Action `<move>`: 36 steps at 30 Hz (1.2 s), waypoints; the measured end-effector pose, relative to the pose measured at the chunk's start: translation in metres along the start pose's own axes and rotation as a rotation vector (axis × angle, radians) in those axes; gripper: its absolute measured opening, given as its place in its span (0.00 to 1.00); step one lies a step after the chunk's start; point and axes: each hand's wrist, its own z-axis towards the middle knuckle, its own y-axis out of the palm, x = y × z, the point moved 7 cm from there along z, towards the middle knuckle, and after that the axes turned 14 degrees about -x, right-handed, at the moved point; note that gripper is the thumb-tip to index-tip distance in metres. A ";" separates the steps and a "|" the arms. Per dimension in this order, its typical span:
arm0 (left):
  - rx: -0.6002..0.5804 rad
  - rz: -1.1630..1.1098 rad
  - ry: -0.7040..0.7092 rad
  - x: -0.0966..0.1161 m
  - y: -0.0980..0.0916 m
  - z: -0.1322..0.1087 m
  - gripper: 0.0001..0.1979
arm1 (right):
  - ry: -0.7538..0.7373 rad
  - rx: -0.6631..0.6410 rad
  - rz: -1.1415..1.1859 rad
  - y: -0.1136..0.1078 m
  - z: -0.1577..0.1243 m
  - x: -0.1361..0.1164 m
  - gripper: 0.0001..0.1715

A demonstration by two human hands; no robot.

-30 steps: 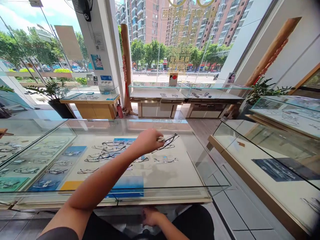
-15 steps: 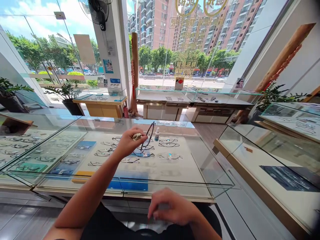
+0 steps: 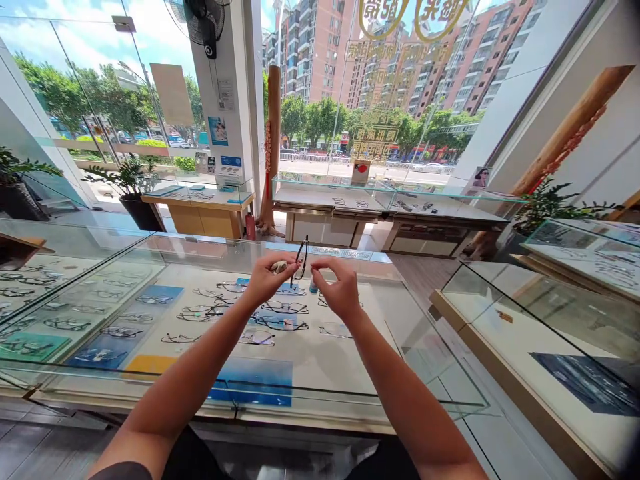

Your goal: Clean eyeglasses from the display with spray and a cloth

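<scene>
My left hand [image 3: 273,277] is raised over the glass counter, closed on a pair of dark-framed eyeglasses [image 3: 305,257] held on edge. A crumpled pale thing [image 3: 280,267], perhaps a cloth, is tucked in the same hand. Close to the right side of the eyeglasses is my right hand [image 3: 337,283], its thumb and forefinger brought together. Whether anything sits in that pinch I cannot make out. Partly covered by the right fingers is a small bottle [image 3: 313,287] with a blue label, standing on the counter.
Below my hands, the glass display case [image 3: 350,380] holds several eyeglasses [image 3: 283,323] and blue cards [image 3: 260,383]. Another glass case [image 3: 470,313] stands at the right. Further cases [image 3: 330,197] line the window, beside a wooden post [image 3: 273,133] and potted plants [image 3: 133,187].
My right hand has risen from near my lap to beside the eyeglasses, its fingers now pinched. The left hand still holds the eyeglasses at about the same height. The view has shifted slightly.
</scene>
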 end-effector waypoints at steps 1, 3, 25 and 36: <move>-0.009 -0.005 -0.023 -0.004 0.003 -0.004 0.19 | 0.010 0.021 -0.010 0.002 -0.005 0.003 0.06; -0.040 -0.023 -0.065 -0.011 0.011 -0.011 0.19 | 0.023 0.027 -0.009 0.005 -0.014 0.007 0.06; -0.042 -0.071 -0.105 -0.023 0.024 -0.023 0.19 | 0.111 -0.049 0.120 0.019 -0.024 0.012 0.10; 0.026 -0.028 -0.196 -0.027 0.019 -0.026 0.18 | 0.249 0.253 -0.101 -0.012 -0.033 0.025 0.11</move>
